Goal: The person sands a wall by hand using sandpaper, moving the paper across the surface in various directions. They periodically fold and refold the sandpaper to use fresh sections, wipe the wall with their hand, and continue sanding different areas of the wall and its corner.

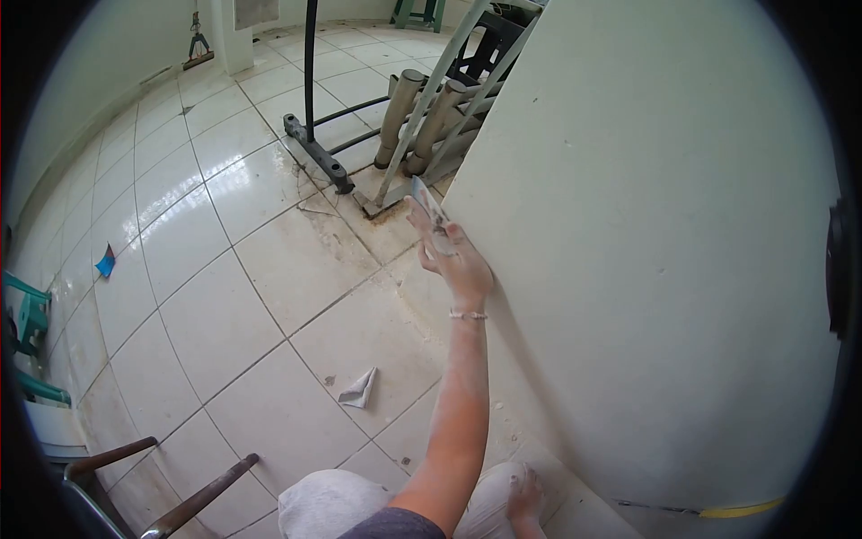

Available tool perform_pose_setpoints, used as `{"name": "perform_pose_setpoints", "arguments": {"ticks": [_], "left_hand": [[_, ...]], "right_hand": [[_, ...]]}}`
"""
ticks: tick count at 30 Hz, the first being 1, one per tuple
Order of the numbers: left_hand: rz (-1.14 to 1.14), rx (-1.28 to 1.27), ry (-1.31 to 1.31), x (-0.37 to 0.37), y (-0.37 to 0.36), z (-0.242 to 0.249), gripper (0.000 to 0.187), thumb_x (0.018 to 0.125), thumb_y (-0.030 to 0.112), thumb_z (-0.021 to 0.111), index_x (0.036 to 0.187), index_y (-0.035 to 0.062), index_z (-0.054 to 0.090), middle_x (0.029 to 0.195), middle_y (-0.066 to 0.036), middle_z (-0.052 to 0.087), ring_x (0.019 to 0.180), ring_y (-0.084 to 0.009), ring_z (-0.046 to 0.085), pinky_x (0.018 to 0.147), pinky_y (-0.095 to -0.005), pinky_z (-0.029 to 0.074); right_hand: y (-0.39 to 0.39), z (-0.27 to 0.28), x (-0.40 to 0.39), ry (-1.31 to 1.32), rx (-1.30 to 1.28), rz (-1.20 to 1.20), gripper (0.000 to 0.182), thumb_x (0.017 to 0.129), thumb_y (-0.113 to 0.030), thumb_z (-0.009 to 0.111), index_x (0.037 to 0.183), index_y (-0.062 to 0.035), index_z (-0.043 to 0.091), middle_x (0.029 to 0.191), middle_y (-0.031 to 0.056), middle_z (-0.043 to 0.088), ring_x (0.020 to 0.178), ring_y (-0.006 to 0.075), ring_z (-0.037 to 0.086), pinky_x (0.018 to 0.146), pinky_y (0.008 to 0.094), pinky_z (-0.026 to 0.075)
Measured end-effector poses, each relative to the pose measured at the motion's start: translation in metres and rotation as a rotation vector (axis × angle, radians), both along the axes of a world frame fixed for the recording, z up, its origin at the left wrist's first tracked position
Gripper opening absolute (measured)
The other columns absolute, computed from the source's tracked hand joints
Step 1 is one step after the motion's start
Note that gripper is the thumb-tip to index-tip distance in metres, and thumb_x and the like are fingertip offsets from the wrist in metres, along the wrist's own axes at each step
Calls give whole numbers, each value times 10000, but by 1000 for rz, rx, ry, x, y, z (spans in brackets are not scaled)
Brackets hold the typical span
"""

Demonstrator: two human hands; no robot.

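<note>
My left hand (456,251) reaches forward from the bottom of the head view, close beside the white wall (646,225). A thin band circles its wrist, and pale dust seems to cover the hand and forearm. Its fingers are closed on a small thin sheet (433,208), bluish at the far tip and greyish nearer the palm. What the sheet is made of I cannot make out, nor whether it touches the wall edge. Below and left of the hand, a white folded piece (359,388) lies on the tiles. My right hand is out of view.
Ahead stand a metal frame with tan tubes (400,117) and a black stand base (319,157). A blue scrap (106,261) lies on the tiled floor (260,296). Green stool parts (33,321) and brown bars (202,496) are at left. A bare foot (525,494) shows below.
</note>
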State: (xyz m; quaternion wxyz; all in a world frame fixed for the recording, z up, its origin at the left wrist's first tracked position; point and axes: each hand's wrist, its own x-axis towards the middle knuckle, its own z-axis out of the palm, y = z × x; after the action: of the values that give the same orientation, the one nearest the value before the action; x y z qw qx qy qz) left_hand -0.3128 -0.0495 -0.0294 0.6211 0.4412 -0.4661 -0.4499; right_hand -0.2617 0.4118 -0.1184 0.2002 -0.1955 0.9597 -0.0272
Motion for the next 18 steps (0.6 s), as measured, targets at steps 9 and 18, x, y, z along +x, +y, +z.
{"name": "perform_pose_setpoints", "arguments": {"ticks": [9, 18], "left_hand": [[-77, 875, 122, -33, 72, -196, 786, 1088, 565, 220, 1614, -9, 114, 1700, -161, 146, 1544, -331, 83, 1220, -456, 29], [-11, 81, -173, -9, 58, 23, 708, 1110, 477, 268, 1627, 36, 69, 1713, -156, 80, 1560, -314, 63, 1209, -487, 36]], "right_hand": [[-2, -7, 4, 35, 138, -49, 556, 989, -412, 542, 1493, -193, 461, 1461, 165, 508, 1310, 379, 512, 1103, 539, 377], [-14, -7, 7, 19, 144, -39, 529, 997, -375, 530, 1478, -166, 461, 1440, 175, 543, 1312, 377, 533, 1112, 547, 367]]}}
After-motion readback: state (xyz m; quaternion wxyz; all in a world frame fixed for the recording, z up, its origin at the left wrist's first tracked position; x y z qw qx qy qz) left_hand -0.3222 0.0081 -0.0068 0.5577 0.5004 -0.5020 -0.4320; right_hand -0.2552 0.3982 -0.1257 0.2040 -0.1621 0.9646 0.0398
